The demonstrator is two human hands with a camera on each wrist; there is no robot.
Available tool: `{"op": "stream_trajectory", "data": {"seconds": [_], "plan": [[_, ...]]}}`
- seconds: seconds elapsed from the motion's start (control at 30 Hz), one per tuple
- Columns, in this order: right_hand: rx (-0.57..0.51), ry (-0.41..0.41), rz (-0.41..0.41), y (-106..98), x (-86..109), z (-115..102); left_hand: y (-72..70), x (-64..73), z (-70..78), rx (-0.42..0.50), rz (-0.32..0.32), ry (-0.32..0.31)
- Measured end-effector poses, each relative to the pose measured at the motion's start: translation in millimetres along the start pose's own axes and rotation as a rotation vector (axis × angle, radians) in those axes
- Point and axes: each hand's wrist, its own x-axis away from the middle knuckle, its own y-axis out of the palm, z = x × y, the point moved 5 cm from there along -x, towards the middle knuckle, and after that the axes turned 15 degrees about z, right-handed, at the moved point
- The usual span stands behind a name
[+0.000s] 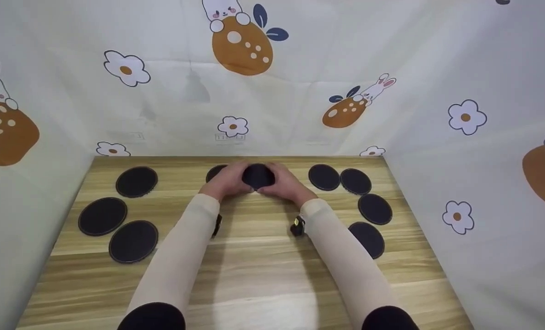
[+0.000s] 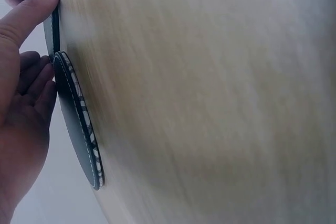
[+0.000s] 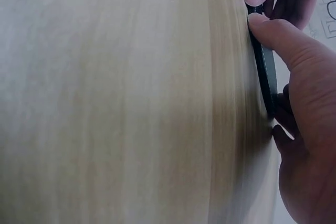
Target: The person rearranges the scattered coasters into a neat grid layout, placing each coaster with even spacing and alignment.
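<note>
At the back middle of the table, a round black coaster (image 1: 258,176) with a stitched rim is held between both hands. My left hand (image 1: 230,178) grips its left side, the thumb at the near edge and the other fingers around the far side. On the opposite side my right hand (image 1: 285,182) grips it the same way, the two thumb tips close together. The right wrist view shows the held coaster (image 3: 266,74) edge-on along the thumb. Just left, partly hidden by the left hand, lies a second coaster (image 1: 214,171); its checked underside edge shows in the left wrist view.
Three black coasters (image 1: 102,216) lie on the left of the wood-grain table (image 1: 263,270). Several more (image 1: 375,209) form a curve on the right, the nearest partly behind the right forearm. Pale printed cloth (image 1: 291,110) stands around the back and sides.
</note>
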Motion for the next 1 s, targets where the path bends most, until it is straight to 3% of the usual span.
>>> {"op": "stream_trajectory", "data": {"seconds": [0.6, 1.0], "plan": [[0.032, -0.012, 0.009, 3.3, 0.4, 2.8, -0.4, 0.7, -3.3, -0.017, 0.007, 0.003], [0.021, 0.039, 0.014, 2.7, 2.8, 5.7, 1.1, 1.5, -0.9, -0.045, -0.002, -0.025]]}}
